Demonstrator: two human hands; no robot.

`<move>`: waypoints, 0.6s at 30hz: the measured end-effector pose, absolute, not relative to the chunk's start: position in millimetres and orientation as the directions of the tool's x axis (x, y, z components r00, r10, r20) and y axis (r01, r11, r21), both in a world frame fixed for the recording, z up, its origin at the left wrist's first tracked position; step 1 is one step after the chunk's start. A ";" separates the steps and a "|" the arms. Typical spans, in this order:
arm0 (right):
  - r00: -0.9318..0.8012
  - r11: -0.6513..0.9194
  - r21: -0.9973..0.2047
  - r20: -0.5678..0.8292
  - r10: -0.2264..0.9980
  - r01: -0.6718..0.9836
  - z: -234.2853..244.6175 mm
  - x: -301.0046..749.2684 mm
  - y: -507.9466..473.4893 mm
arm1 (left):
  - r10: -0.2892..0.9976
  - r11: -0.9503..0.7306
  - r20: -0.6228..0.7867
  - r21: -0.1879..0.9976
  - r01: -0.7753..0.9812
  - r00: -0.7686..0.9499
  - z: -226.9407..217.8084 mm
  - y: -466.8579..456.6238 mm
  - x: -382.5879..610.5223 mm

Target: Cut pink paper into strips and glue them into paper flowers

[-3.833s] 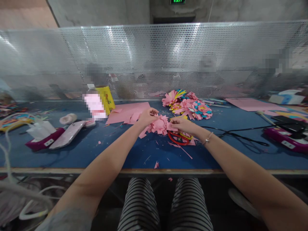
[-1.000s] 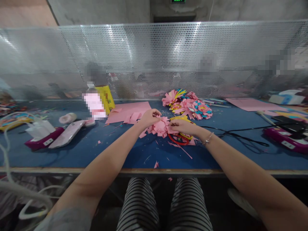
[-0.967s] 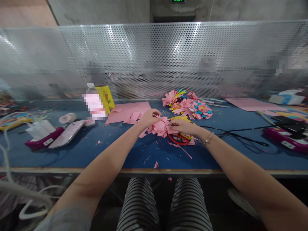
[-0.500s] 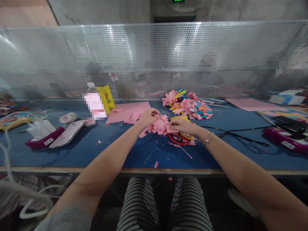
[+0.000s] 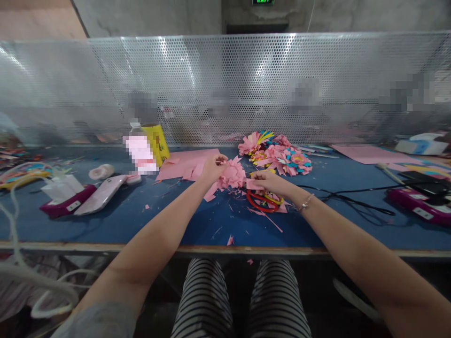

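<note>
Left hand (image 5: 211, 167) grips pink paper flower (image 5: 230, 174).

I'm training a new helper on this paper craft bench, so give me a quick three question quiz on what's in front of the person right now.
1. True or false: the left hand holds the pink paper flower.
2. What lies under the right hand? A scissors with red handles, B a hammer, C a cup.
3. Fill in: the pile of finished flowers lies on the ____ table.

Key: 1 true. 2 A. 3 blue.
</note>
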State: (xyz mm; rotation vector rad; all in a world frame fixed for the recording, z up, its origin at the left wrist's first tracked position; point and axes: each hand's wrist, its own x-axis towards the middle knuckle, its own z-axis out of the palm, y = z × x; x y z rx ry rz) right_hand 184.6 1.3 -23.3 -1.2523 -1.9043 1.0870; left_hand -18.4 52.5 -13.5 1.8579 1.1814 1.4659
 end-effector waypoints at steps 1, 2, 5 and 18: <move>-0.362 0.211 -0.882 0.050 0.931 0.420 -23.4 184.6 1.4 | 0.852 -0.505 0.522 0.803 0.317 0.035 -14.1 54.2 -18.6; -0.361 0.207 -0.888 0.051 0.931 0.410 -23.3 184.6 1.3 | 0.852 -0.503 0.524 0.806 0.311 0.020 -14.4 55.3 -18.7; -0.367 0.207 -0.896 0.054 0.929 0.392 -23.4 184.4 1.3 | 0.855 -0.491 0.518 0.818 0.299 -0.011 -13.8 55.6 -18.4; -0.114 0.130 -0.924 0.095 0.989 0.359 -22.5 185.7 4.9 | 0.856 -0.493 0.515 0.837 0.239 -0.039 -9.3 52.4 -16.6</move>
